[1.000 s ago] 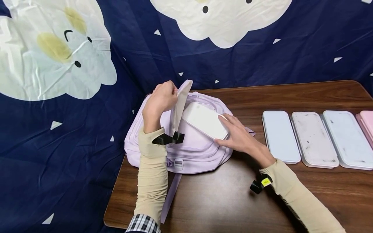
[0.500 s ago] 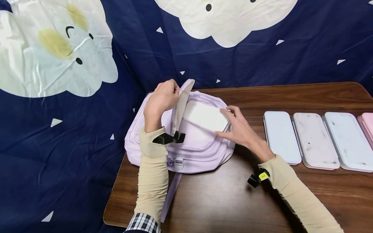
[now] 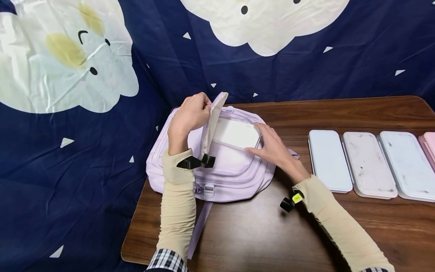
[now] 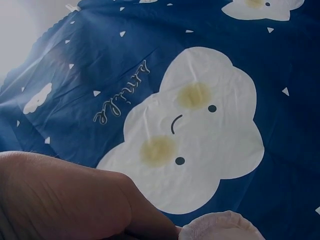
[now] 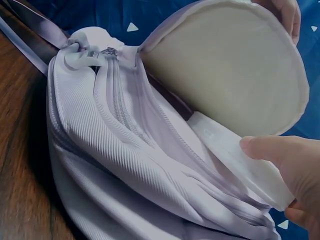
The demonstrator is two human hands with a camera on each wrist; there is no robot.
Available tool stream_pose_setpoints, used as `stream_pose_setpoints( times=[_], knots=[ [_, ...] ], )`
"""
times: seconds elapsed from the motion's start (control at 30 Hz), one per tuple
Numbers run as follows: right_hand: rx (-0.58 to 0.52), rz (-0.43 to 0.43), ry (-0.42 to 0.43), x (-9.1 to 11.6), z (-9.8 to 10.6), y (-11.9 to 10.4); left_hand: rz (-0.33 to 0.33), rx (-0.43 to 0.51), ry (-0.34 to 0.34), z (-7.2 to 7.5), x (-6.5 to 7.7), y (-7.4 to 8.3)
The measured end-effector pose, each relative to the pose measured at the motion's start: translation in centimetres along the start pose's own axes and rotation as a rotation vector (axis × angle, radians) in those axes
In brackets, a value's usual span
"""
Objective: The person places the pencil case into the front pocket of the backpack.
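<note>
A lilac backpack [image 3: 225, 163] lies on the table with its front flap [image 3: 215, 119] lifted. My left hand [image 3: 189, 115] grips the flap's edge and holds it up, its cream lining facing right. In my right hand [image 3: 273, 147] is a flat white pencil case [image 3: 235, 133], pinched at its right end between thumb and fingers. The right wrist view shows the white case [image 5: 227, 147] slanting into the zipped pocket beneath the raised flap [image 5: 235, 70]; its far end is hidden there. Only part of the left hand [image 4: 65, 195] and a bit of flap appear in the left wrist view.
On the right of the wooden table [image 3: 251, 234] stand a pale blue case [image 3: 329, 160], a scuffed greyish case [image 3: 369, 164], another pale blue case [image 3: 409, 164] and a pink case [image 3: 429, 145] in a row. A lilac strap [image 3: 200, 230] trails toward the front. A navy cloud-print cloth [image 3: 272, 75] hangs behind.
My right hand has moved left with the white case, which has slid further under the flap into the backpack. The left hand keeps holding the flap, shifted only slightly.
</note>
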State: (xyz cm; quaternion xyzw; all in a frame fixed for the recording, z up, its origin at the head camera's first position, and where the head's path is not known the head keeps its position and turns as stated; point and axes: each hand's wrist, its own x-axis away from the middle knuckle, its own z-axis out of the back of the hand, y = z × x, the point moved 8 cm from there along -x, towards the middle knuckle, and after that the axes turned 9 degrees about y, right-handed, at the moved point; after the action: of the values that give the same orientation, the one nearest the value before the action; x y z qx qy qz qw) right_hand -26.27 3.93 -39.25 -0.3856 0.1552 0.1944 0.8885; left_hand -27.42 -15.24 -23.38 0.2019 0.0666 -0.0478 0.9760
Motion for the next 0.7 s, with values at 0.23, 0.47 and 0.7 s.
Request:
stream_pose_setpoints(
  times=[0.23,0.47,0.7],
  knots=[
    [-0.003,-0.012,-0.05,-1.2,-2.2,-0.6,-0.01,-0.003,0.003,0.0,0.0,0.1],
    [-0.013,-0.044,-0.041,-2.2,-3.7,-0.9,-0.02,-0.004,0.014,-0.1,0.0,0.1],
    [-0.047,-0.185,-0.059,-2.5,-4.3,-1.1,-0.025,0.001,0.013,-0.1,0.0,0.0]
  ],
)
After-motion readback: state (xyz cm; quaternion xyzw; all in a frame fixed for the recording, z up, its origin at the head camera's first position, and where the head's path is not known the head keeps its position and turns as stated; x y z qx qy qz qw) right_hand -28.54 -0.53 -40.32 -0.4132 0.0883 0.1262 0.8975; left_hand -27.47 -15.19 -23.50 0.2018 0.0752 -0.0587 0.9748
